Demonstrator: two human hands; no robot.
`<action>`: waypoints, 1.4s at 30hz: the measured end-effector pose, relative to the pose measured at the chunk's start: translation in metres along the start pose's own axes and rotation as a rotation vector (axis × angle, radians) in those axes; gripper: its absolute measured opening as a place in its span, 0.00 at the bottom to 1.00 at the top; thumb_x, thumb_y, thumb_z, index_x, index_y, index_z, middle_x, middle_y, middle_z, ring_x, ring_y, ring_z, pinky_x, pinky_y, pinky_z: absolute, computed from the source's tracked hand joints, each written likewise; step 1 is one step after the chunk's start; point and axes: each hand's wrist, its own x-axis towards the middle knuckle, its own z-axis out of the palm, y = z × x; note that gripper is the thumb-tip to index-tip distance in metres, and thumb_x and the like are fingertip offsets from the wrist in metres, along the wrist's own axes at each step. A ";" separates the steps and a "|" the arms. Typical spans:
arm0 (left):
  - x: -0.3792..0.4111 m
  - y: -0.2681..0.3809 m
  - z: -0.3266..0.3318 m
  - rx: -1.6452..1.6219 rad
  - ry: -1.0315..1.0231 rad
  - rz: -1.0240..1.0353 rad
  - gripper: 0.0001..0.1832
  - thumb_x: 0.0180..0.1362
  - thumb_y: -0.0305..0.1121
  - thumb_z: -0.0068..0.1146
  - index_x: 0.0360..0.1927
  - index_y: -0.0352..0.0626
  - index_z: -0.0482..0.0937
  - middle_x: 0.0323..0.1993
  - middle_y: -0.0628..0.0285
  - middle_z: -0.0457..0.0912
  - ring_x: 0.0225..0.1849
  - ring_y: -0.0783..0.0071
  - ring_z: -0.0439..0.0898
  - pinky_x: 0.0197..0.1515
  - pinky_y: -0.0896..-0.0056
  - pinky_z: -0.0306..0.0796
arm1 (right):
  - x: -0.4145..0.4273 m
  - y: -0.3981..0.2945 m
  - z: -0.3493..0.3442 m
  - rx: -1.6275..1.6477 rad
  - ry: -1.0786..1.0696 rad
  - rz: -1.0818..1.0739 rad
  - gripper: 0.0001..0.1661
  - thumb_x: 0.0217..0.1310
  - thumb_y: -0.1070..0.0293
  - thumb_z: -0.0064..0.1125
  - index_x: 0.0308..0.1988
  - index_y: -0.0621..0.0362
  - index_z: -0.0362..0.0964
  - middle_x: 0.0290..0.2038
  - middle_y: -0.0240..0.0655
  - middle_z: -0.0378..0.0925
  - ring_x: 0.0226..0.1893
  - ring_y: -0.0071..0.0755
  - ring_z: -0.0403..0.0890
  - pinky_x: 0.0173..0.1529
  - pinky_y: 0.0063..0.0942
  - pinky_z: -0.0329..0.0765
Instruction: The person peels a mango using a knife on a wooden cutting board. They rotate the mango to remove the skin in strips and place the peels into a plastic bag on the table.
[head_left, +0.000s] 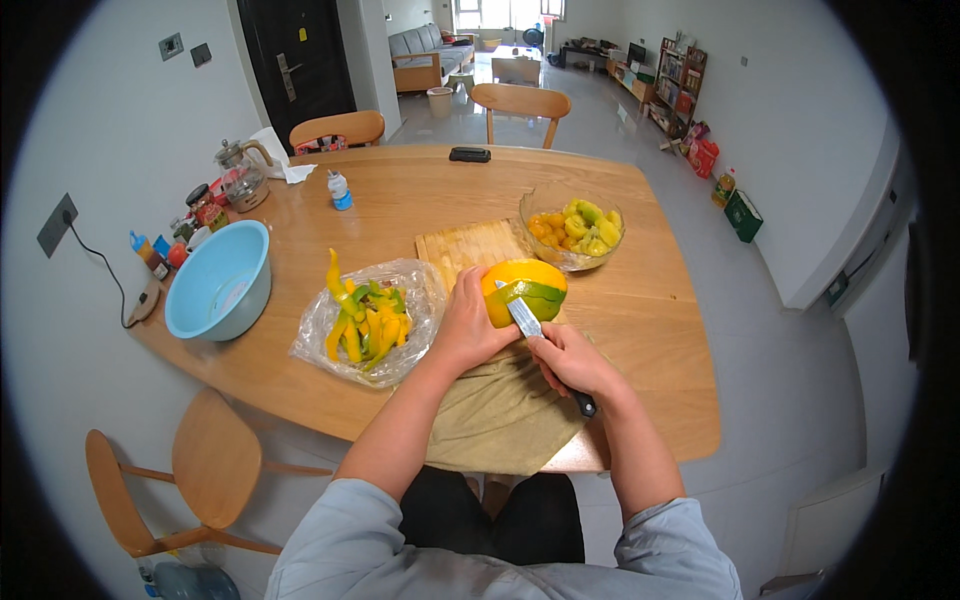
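My left hand (472, 322) grips the left side of a large yellow fruit (514, 274), perhaps a papaya or mango. A patch of green skin remains on its right front; the rest shows bare yellow. In my right hand (574, 356) is a knife (526, 319) with a black handle, its blade lying against the fruit near the green patch. Beneath and behind the fruit is a wooden cutting board (465, 244). An olive cloth (495, 427) hangs over the table's near edge. To the left, a clear plastic bag (427, 292) holds yellow and green peelings (367, 330).
A glass bowl (574, 262) of cut fruit stands at the right back of the wooden table (652, 360). A light-blue basin (217, 289), a glass teapot (244, 180) and jars line the left side. A small bottle (340, 191) is farther back. One chair (217, 457) stands at lower left.
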 end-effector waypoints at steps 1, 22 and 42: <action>0.000 -0.002 0.002 0.012 0.020 0.007 0.48 0.40 0.46 0.75 0.60 0.32 0.61 0.55 0.43 0.67 0.59 0.46 0.68 0.63 0.55 0.65 | 0.001 0.001 0.000 0.003 0.009 -0.004 0.17 0.69 0.60 0.46 0.28 0.59 0.64 0.13 0.31 0.66 0.09 0.25 0.66 0.15 0.26 0.63; -0.004 -0.007 0.010 -0.147 0.089 0.194 0.23 0.57 0.35 0.62 0.54 0.38 0.71 0.57 0.51 0.67 0.62 0.52 0.65 0.66 0.57 0.60 | 0.009 0.016 -0.009 -0.733 0.589 -0.500 0.11 0.58 0.60 0.60 0.29 0.55 0.72 0.21 0.47 0.78 0.24 0.56 0.80 0.30 0.49 0.76; -0.001 0.006 0.001 -0.320 0.180 0.220 0.05 0.55 0.20 0.61 0.35 0.38 0.78 0.41 0.57 0.79 0.47 0.63 0.77 0.54 0.66 0.69 | 0.017 0.025 -0.003 -0.456 0.765 -0.594 0.11 0.59 0.63 0.61 0.28 0.58 0.73 0.21 0.46 0.78 0.23 0.53 0.81 0.26 0.43 0.76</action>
